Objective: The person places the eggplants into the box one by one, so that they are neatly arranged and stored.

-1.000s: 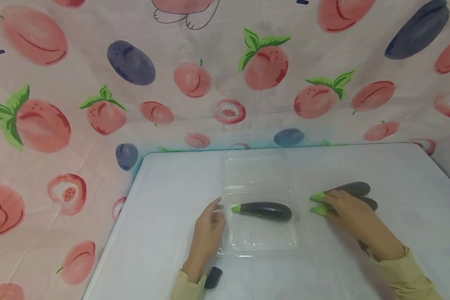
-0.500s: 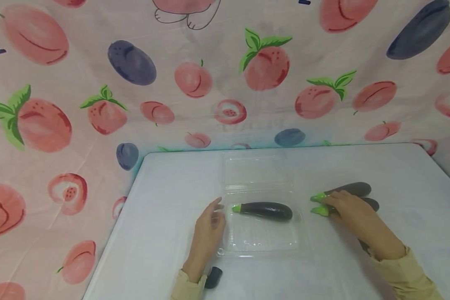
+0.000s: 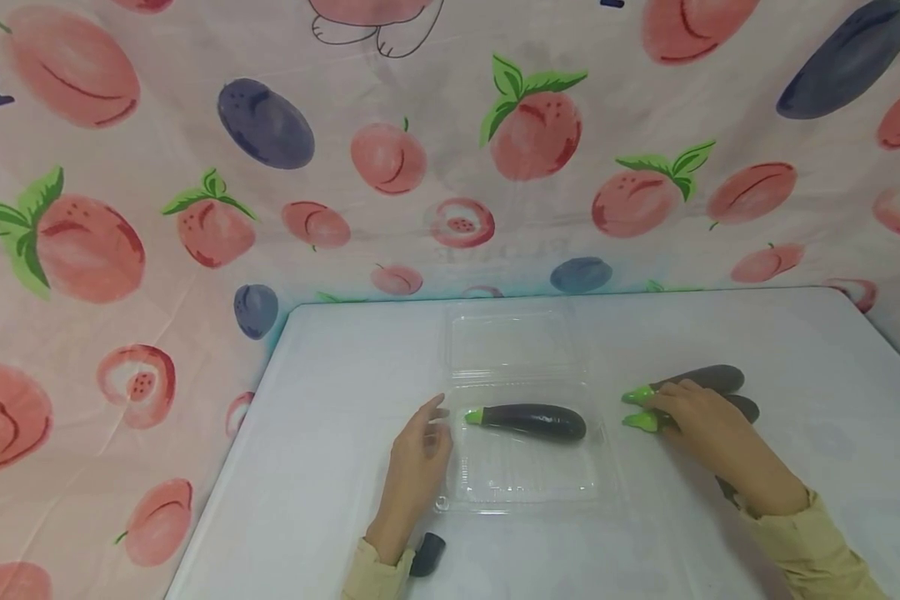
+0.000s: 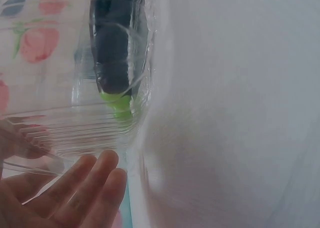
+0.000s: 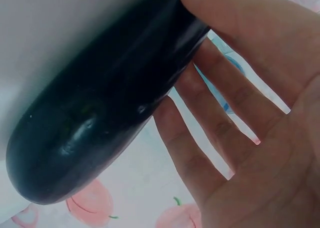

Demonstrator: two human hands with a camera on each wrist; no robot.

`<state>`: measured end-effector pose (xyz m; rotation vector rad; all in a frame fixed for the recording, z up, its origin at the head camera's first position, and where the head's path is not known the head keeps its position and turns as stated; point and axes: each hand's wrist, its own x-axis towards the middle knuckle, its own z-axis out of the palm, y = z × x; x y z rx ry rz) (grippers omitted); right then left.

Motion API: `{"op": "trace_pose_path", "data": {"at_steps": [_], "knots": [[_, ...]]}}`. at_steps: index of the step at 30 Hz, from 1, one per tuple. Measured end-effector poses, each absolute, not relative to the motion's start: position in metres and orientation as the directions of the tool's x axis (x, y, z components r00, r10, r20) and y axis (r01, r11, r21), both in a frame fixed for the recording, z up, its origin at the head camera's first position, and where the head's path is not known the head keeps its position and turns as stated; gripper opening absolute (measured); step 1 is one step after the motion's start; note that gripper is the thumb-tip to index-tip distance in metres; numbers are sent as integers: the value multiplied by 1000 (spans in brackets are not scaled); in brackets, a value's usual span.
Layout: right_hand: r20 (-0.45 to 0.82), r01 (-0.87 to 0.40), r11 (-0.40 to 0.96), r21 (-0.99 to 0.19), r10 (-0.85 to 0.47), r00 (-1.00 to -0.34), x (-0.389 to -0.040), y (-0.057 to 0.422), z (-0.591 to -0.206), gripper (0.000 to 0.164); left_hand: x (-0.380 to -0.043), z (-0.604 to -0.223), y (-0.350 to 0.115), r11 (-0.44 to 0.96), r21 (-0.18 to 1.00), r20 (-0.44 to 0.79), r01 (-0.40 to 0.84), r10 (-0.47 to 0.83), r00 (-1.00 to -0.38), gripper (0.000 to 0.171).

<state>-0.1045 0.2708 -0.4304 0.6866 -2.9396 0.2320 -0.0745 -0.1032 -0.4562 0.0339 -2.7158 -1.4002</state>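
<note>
A clear plastic clamshell container (image 3: 525, 492) lies opened out on the white table, its lid (image 3: 510, 346) folded back. Inside its base rests one eggplant (image 3: 532, 422), green stem to the left. My left hand (image 3: 417, 458) is at the base's left side, the rim (image 4: 35, 169) between thumb and fingers. To the right, my right hand (image 3: 708, 433) grips the nearer of two eggplants, the held eggplant (image 5: 100, 97), thumb on one side and fingers on the other; the hand covers its middle in the head view. The other eggplant (image 3: 708, 379) lies just behind it.
A short dark object (image 3: 427, 555) sits beside my left sleeve, partly hidden. Another dark shape (image 3: 726, 490) shows under my right wrist. A fruit-printed curtain (image 3: 450, 150) hangs behind the white table (image 3: 330, 375) and along its left side.
</note>
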Motion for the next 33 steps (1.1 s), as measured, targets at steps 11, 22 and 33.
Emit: {"op": "trace_pose_path", "data": {"at_steps": [11,22,33], "knots": [[154,-448,884,-135,-428,-891,-104,271,-431,35,-75,-455,-103,586,810,74,29,-53,-996,43],[89,-430,895,-115,-422,-902,-105,268,-425,34,-75,-456,-103,575,818,67,25,-53,-996,43],[122,-449,889,-94,-437,-891,-103,267,-418,36,-75,-457,-103,579,815,73,27,-56,-996,43]]}}
